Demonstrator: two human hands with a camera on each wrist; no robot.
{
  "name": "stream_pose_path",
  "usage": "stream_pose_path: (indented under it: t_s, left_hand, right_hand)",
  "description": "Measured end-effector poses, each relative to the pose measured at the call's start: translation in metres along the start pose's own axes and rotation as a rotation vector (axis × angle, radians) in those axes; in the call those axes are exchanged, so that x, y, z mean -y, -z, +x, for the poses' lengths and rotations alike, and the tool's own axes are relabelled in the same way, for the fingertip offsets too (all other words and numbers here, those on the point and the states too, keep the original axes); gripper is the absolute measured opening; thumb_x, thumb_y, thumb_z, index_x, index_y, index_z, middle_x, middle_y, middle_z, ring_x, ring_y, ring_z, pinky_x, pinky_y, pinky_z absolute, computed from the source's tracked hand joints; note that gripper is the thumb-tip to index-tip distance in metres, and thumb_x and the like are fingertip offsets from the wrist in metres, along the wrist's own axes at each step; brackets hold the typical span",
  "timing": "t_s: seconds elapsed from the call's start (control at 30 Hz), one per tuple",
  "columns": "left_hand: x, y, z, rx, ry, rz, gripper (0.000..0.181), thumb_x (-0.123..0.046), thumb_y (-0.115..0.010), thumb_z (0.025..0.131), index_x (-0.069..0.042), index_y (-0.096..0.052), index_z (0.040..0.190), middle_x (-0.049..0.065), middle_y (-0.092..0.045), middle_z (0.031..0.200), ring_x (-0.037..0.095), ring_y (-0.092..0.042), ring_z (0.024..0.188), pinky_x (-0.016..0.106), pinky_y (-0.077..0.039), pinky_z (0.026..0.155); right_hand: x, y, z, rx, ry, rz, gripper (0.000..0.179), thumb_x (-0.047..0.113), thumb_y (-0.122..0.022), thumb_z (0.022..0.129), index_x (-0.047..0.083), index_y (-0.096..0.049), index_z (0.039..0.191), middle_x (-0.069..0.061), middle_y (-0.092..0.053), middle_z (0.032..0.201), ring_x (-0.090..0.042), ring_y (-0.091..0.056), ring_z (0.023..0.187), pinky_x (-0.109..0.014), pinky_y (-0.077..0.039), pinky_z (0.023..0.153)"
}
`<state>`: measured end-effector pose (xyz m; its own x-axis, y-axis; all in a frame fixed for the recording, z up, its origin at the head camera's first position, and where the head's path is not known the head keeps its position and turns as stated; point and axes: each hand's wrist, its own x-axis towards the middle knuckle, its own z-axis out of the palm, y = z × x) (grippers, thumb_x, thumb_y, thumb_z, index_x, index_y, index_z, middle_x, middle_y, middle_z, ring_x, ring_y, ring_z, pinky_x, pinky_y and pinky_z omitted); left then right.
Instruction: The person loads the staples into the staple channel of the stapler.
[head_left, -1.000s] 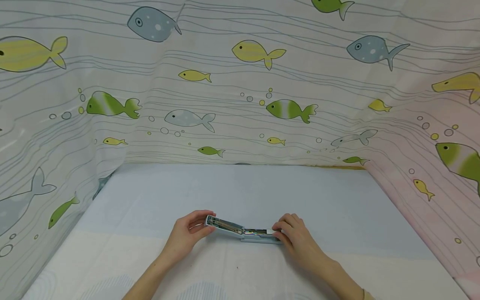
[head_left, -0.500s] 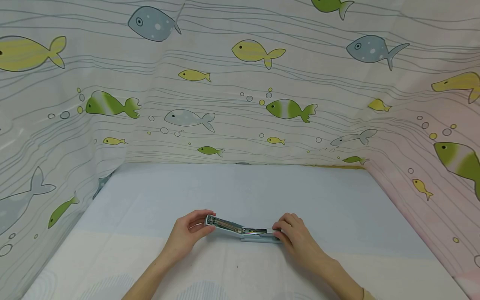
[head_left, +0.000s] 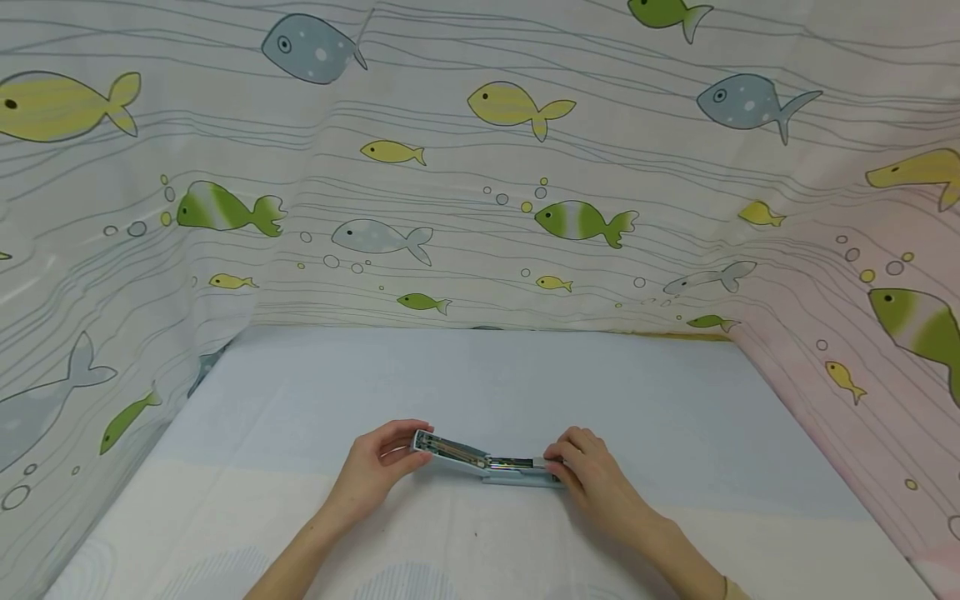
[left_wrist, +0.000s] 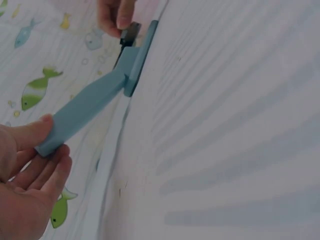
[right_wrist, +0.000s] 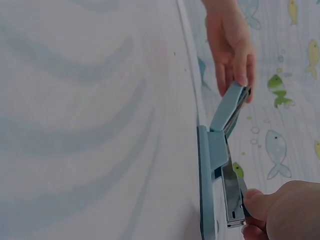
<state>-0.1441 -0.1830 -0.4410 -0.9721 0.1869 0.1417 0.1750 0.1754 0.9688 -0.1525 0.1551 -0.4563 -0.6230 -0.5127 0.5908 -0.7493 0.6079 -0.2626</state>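
Note:
A light blue stapler (head_left: 517, 478) lies folded wide open on the cloth, its top cover (head_left: 453, 451) swung back to the left and raised at a slant. My left hand (head_left: 373, 460) holds the free end of that cover between thumb and fingers, as the left wrist view also shows along the cover's back (left_wrist: 90, 107). At the other end, my right hand (head_left: 600, 477) pinches the tip of the metal staple channel (right_wrist: 231, 187). The thumb (right_wrist: 257, 204) presses its side, above the blue base (right_wrist: 205, 185). The right fingers hide part of the channel's end in the head view.
A pale blue and white cloth (head_left: 480, 383) covers the table under the stapler. Fish-printed curtains (head_left: 465, 183) close in the back and both sides. A tiny dark speck (head_left: 476, 534) lies on the cloth in front of the stapler.

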Motion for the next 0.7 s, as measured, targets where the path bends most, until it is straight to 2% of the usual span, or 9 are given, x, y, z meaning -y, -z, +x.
stream_pose_path:
  t_s: [0.4,0.7]
  left_hand:
    - [0.0007,0.0002,0.0002,0.001,0.008,0.002,0.042,-0.012,-0.079,0.085,-0.006,-0.065,0.125,0.021,-0.065,0.126,0.012,-0.067,0.108,0.023,-0.059,0.090]
    - [0.0005,-0.0002,0.0006,0.000,0.003,0.003,0.042,-0.012,-0.079,0.085,-0.006,-0.065,0.125,0.019,-0.066,0.125,0.013,-0.067,0.110,0.023,-0.058,0.091]
  right_hand:
    - [-0.0018,-0.0010,-0.0004,0.005,0.013,-0.010,0.018,0.007,-0.078,0.085,0.013,-0.066,0.096,0.009,-0.056,0.093,-0.005,-0.046,0.085,-0.024,-0.040,0.073]
    - [-0.0025,-0.0010,-0.0001,0.013,0.024,-0.009,0.018,0.007,-0.078,0.084,0.013,-0.066,0.097,0.008,-0.056,0.095,-0.006,-0.047,0.087,-0.026,-0.041,0.074]
